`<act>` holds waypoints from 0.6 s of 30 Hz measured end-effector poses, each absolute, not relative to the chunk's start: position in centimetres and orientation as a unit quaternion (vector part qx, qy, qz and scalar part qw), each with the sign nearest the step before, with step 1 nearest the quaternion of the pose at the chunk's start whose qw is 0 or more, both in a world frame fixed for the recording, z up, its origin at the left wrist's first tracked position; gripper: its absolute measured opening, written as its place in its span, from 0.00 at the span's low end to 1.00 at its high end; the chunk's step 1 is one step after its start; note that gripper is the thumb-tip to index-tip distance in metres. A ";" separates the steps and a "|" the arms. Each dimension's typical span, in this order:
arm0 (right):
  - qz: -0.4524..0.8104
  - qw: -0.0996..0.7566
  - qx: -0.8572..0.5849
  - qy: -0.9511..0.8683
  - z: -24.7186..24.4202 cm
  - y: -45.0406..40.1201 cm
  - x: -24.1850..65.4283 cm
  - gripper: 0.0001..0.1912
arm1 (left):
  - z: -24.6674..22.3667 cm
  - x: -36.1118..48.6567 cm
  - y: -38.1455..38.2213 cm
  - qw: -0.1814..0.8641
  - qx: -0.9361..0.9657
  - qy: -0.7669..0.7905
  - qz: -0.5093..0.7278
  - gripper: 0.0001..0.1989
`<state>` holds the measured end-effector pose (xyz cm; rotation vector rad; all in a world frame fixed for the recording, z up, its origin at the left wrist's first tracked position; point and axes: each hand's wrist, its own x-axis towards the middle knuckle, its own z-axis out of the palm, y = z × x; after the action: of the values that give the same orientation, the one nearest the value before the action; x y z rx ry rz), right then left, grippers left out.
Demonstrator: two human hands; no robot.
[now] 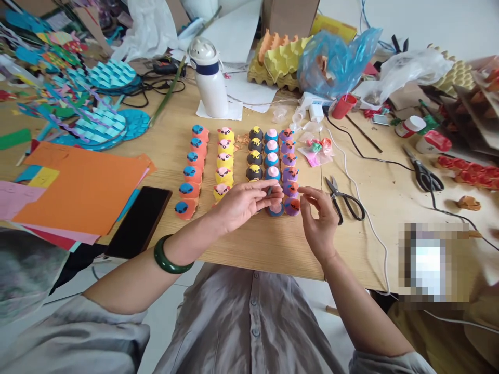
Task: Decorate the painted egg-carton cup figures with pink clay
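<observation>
A wooden bench (226, 246) is stretching beneath the fingers (268, 184), a white bottle (212, 88) standing beyond them and a pale wall (436, 23) rising behind. The row of blue cups (272, 162) is running lengthwise away from beneath the left hand (244, 203), its pink tops (273, 171) pointing up; scissors (343, 195) are lying right of the right hand (322, 223). The left fingers are extending close together, the right ones curling, thumb toward forefinger; whether either hand is pinching anything, I cannot tell.
</observation>
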<state>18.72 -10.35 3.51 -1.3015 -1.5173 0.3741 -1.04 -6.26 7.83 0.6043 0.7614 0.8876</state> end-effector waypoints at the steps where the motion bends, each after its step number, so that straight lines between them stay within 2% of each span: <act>1: 0.151 0.516 -0.536 -0.650 3.9 -10.4 18.5 0.10 | 7.7 -0.9 -6.4 0.793 0.280 0.352 0.412 0.15; 3: 0.131 0.491 -0.519 -0.687 4.5 -10.5 18.1 0.12 | 7.4 -0.5 -6.6 0.794 0.287 0.356 0.401 0.16; 6: 0.082 0.437 -0.493 -0.748 4.9 -10.3 17.9 0.16 | 7.2 0.0 -7.0 0.779 0.319 0.380 0.384 0.23; 10: 0.061 0.401 -0.459 -0.791 4.6 -9.8 18.1 0.13 | 7.0 0.5 -7.4 0.741 0.380 0.409 0.373 0.31; 12: 0.076 0.409 -0.455 -0.787 4.4 -9.7 18.3 0.10 | 6.8 0.6 -7.4 0.729 0.404 0.412 0.370 0.28; 16: 0.123 0.437 -0.453 -0.767 4.2 -9.9 18.7 0.07 | 6.4 0.3 -7.2 0.698 0.472 0.424 0.330 0.13; 18: 0.155 0.437 -0.452 -0.762 4.2 -9.9 18.8 0.07 | 6.3 0.2 -7.2 0.678 0.504 0.433 0.316 0.12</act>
<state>18.79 -9.93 4.18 -1.1231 -1.8949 0.3846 0.24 -7.16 6.35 1.1318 0.9719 0.7103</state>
